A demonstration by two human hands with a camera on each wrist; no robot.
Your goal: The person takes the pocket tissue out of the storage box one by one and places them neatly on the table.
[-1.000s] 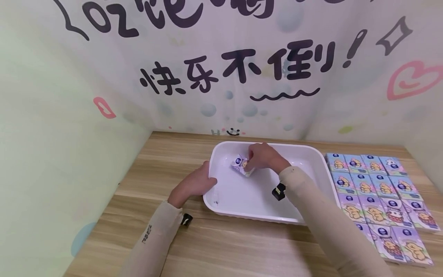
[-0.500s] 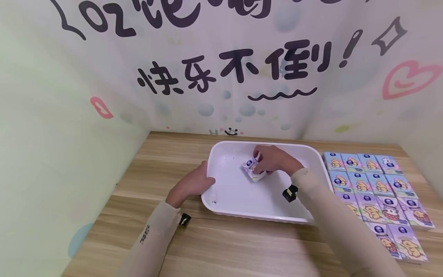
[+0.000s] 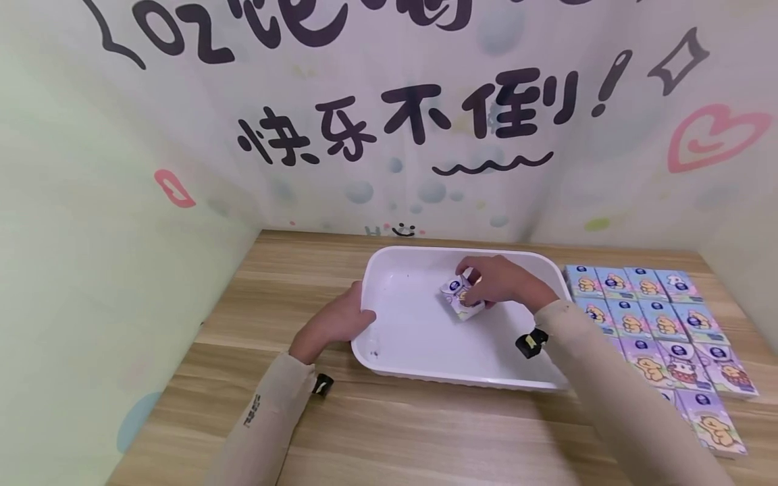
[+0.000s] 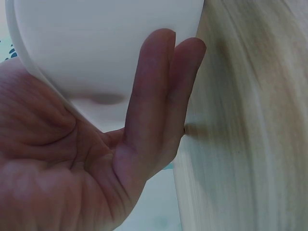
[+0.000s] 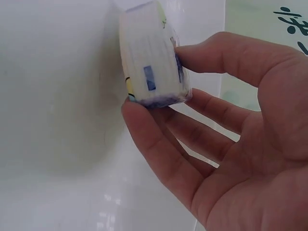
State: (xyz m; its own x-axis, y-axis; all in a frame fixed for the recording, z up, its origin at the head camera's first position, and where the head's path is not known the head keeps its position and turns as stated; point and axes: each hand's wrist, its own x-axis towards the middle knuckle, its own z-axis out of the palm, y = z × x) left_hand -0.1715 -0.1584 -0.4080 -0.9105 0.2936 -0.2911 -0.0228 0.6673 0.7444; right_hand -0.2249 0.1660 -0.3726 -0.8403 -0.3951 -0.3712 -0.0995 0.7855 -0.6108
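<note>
My right hand [image 3: 503,278] pinches a small purple-and-white pocket tissue pack [image 3: 457,297] with cartoon print, over the floor of a white plastic tub [image 3: 413,337]. In the right wrist view, the thumb presses one side of the tissue pack [image 5: 150,57] and the fingers support the other, with the pack's end toward the camera. At the tub's left side, my left hand [image 3: 333,320] holds the rim, thumb over the edge. The left wrist view shows that hand's fingers [image 4: 151,91] lying along the outer wall of the tub [image 4: 96,48].
Right of the tub, blue and purple tissue packs [image 3: 659,320] lie flat in neat rows, partly hidden by the right sleeve. The wooden table [image 3: 425,439] meets a printed cloth backdrop [image 3: 340,196] behind and on the sides.
My right hand has moved right and slightly toward me inside the tub, carrying the tissue pack. The left hand keeps its hold on the rim. The whole view has shifted slightly.
</note>
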